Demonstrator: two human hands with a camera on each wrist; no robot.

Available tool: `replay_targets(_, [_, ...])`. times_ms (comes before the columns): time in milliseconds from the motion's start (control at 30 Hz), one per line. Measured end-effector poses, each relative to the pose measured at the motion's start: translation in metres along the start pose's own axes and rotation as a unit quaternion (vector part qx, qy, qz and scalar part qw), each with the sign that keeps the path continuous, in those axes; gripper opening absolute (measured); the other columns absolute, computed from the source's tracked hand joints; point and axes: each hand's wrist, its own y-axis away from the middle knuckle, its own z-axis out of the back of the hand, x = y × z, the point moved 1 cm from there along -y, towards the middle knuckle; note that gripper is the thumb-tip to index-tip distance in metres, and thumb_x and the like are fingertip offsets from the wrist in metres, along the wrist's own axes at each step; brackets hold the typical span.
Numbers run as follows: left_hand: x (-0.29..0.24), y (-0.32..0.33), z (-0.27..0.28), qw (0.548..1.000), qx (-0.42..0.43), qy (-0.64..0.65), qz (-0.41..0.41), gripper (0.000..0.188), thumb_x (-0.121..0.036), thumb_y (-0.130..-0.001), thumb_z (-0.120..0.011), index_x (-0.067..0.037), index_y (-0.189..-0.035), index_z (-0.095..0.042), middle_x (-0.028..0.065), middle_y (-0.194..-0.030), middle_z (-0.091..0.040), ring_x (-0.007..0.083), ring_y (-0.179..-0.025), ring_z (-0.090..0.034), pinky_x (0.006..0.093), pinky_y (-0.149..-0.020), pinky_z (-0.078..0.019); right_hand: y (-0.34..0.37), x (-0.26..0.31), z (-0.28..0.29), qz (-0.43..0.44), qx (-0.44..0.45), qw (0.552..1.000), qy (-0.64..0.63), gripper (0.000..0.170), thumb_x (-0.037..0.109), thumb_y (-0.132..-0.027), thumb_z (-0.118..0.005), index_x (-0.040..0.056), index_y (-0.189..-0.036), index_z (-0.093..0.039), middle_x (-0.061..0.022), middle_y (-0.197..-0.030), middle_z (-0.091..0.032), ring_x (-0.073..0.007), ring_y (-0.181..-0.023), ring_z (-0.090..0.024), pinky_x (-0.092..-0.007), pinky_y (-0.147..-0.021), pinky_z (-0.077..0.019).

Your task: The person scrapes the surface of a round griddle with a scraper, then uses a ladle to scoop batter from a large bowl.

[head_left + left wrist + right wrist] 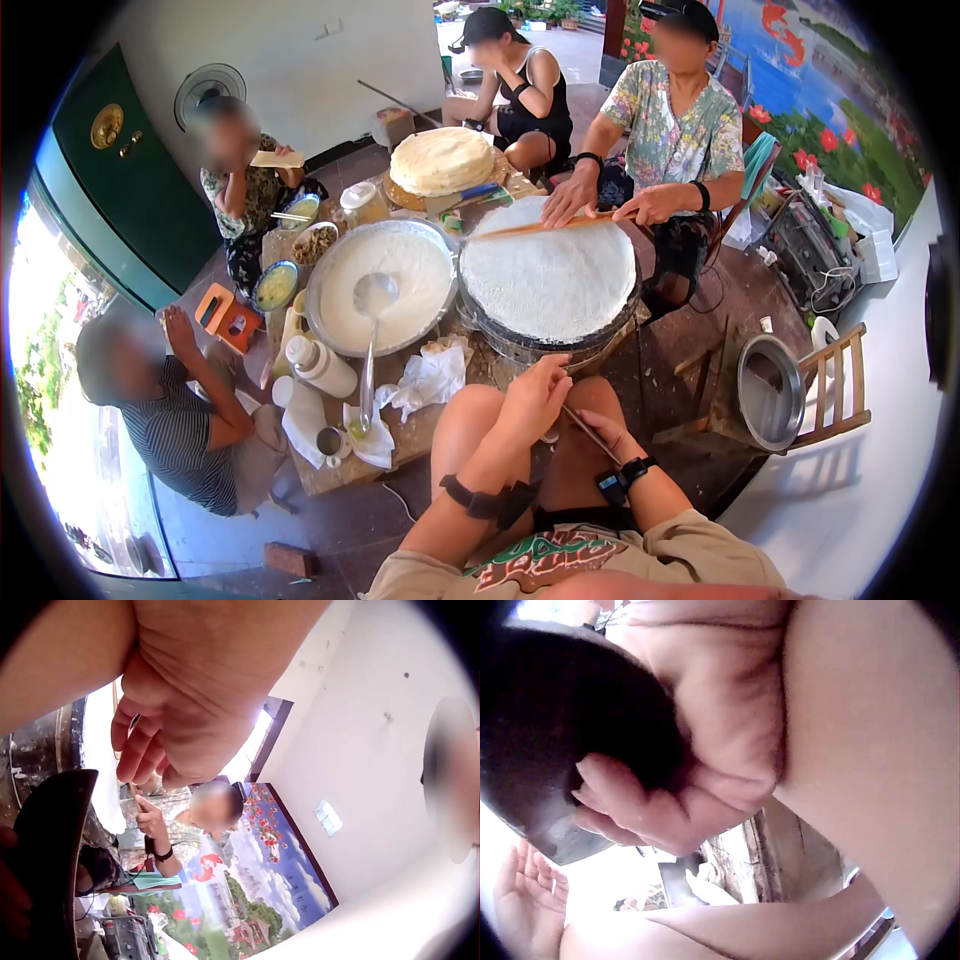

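Note:
My right hand (pixel 606 436) grips a dark flat piece with a curved edge (pixel 562 712); the fingers curl over its side in the right wrist view. Seen from the head, only its thin edge shows. My left hand (pixel 535 400) is raised over my lap near the griddle's front edge, fingers loosely bent, holding nothing. In front of it is the round black griddle (pixel 560 345), covered by a thin white sheet of batter (pixel 550 270). Across the griddle, another person's hands hold a long wooden stick (pixel 560 227) over the sheet.
Left of the griddle stands a big metal basin (pixel 318 325) of batter with a ladle (pixel 372 340) in it. Behind lies a stack of flatbreads (pixel 441 160). White bottles (pixel 322 368) and crumpled tissue (pixel 425 385) crowd the front left. A metal pot (pixel 795 420) stands right. Several people sit around.

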Motion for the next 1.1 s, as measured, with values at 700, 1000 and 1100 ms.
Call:
replay_targets(700, [0.002,-0.006,0.01,0.997,-0.057,0.052,0.015,0.026,-0.004,-0.083,-0.059,-0.001,-0.109,-0.056,0.0125,-0.085,-0.063,0.0225,-0.068,-0.06,0.0303,-0.06,-0.0488,-0.007,-0.001,-0.009,0.02,-0.052,0.998,0.006,0.035,0.033,-0.085,-0.063,0.006,-0.108,-0.062,-0.0035,-0.078,-0.066,-0.0116,-0.058,-0.059,-0.0193,-0.047,-0.0437])
replay_targets(1000, [-0.002,-0.005,0.016,0.987,-0.118,0.099,0.034,0.028,-0.002,-0.085,-0.057,-0.001,-0.112,-0.055,0.0108,-0.089,-0.062,0.0162,-0.069,-0.058,0.0278,-0.062,-0.0486,-0.012,0.001,-0.002,-0.017,0.078,0.997,-0.016,0.044,0.026,-0.081,-0.066,0.0026,-0.117,-0.056,-0.0068,-0.091,-0.065,-0.013,-0.073,-0.063,-0.0232,-0.062,-0.0498])
replay_targets(1100, [0.003,-0.003,0.018,0.967,-0.207,0.148,0.009,0.031,0.001,-0.086,-0.055,-0.002,-0.117,-0.053,0.0088,-0.097,-0.06,0.0127,-0.075,-0.056,0.0258,-0.065,-0.0481,-0.003,0.031,-0.075,0.088,-0.029,0.979,0.183,0.052,0.017,-0.076,-0.068,0.0002,-0.121,-0.051,-0.0092,-0.099,-0.063,-0.0154,-0.081,-0.063,-0.0266,-0.071,-0.052])
